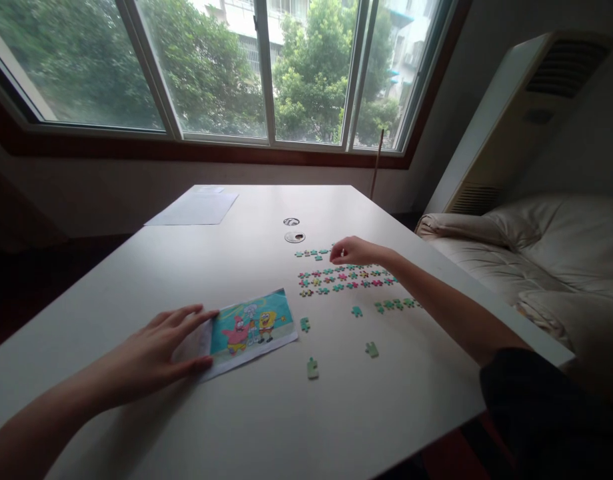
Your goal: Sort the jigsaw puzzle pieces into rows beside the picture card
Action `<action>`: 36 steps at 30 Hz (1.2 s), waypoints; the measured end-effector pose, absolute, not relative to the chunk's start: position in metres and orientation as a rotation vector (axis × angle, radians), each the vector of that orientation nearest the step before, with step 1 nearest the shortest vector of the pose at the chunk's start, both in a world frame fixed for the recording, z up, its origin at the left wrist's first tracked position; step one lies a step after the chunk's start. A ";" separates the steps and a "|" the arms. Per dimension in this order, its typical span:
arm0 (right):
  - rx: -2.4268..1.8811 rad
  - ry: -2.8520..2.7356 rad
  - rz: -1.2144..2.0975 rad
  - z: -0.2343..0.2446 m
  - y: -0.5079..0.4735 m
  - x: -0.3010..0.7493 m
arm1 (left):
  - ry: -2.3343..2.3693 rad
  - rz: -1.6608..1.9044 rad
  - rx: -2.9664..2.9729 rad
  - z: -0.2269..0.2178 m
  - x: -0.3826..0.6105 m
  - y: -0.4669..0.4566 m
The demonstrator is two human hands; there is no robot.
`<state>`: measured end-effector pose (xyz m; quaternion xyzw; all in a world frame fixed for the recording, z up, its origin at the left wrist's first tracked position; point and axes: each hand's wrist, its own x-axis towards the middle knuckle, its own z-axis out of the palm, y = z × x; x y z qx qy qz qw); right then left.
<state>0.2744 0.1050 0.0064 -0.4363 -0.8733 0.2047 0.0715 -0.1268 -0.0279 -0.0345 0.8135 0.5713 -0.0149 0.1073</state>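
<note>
My left hand (171,340) lies with fingers spread on the left edge of a printed cartoon picture (254,328), a sheet with pink and yellow figures on blue. Over the far rows of small jigsaw pieces (341,276) is my right hand (354,251), its fingers curled together and pointing left. Whether a piece is between those fingertips is hidden. Beneath and beside that hand, several teal, pink and yellow pieces lie in rows. Nearer me are loose green pieces, among them one with a knob on top (312,368) and another farther right (371,350).
Two round discs (295,237) lie beyond the pieces on the white table (266,427). White paper (196,208) rests at the far left corner. To the right stands a pale sofa (481,233), with an upright air conditioner (506,120) behind it. Windows (211,80) line the far wall.
</note>
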 end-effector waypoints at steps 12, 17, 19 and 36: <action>-1.402 -2.719 0.595 -0.011 0.172 0.190 | 1.671 -0.003 2.392 -0.037 -0.130 -0.027; -1.512 -2.755 0.705 -0.011 0.183 0.176 | 1.688 -0.026 2.373 -0.038 -0.131 -0.028; -1.538 -2.753 0.730 -0.012 0.184 0.174 | 1.693 -0.027 2.375 -0.039 -0.131 -0.028; -1.122 -2.476 0.804 -0.001 0.101 0.242 | 1.715 -0.069 2.382 -0.041 -0.131 -0.026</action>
